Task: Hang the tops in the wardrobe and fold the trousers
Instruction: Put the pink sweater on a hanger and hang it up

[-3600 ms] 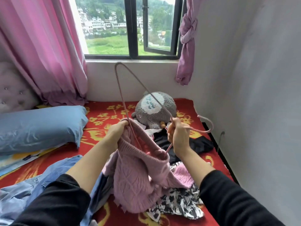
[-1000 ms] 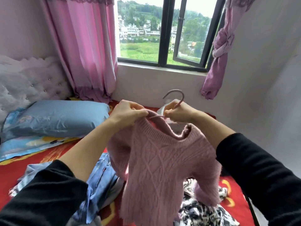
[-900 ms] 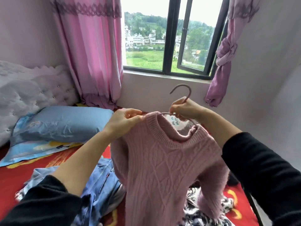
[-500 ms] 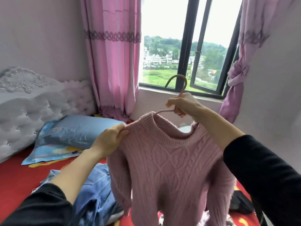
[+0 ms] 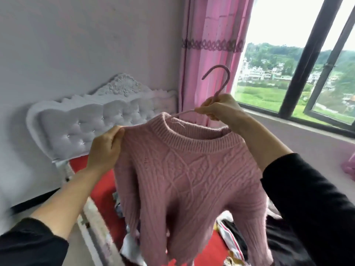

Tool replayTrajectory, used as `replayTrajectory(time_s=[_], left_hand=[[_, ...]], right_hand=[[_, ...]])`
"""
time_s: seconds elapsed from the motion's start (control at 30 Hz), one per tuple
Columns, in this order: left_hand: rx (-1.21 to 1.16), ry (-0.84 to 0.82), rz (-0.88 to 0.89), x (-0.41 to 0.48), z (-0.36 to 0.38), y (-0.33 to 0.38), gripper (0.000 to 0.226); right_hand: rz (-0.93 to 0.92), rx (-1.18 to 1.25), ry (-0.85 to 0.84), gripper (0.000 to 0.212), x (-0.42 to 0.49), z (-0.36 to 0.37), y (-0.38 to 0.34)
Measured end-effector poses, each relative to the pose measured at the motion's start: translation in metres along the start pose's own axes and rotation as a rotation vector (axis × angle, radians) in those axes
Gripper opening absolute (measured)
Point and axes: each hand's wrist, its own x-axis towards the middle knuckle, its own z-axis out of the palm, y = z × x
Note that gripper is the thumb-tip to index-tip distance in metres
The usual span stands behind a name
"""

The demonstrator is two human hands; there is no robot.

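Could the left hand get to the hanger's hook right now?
Probably yes. The right hand grips the hanger at its neck, leaving the hook bare above it with nothing across the way. But the left hand is pinching the sweater at the shoulder and would have to let go first.

Both held up, the left grip (image 5: 104, 150) pinches, the right grip (image 5: 219, 109) clenches.

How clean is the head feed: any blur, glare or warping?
Head view: motion blur smears the lower left corner and the bed rail; the sky behind the window frame is blown out; the frame leans from wide-angle distortion; pink sweater, hanger, left hand and right hand read sharp.
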Motion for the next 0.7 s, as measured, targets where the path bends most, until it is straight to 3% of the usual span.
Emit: replayTrajectory(time_s=[0.23,0.4,0.5,0.7], left_hand=[[0.197,-0.066,-0.014,0.003,-0.12,-0.024,0.045],[0.598,0.212,0.337,-0.005,-0.171,-0.062,0.026],[0.76,0.141,0.446,-0.022,-0.192,-0.103,0.024],[0.726,0.039,0.171,-0.039,-0.253,-0.18,0.037]], right_hand=[[-0.226,0.074,-0.251,0.018,0.027,0.134,-0.094],[-0.323,0.031,-0.403,0.005,0.037,0.232,-0.159],[-0.356,0.052,-0.466,0.009,0.038,0.294,-0.198],[-0.374,0.101,-0.584,0.017,0.029,0.418,-0.262]])
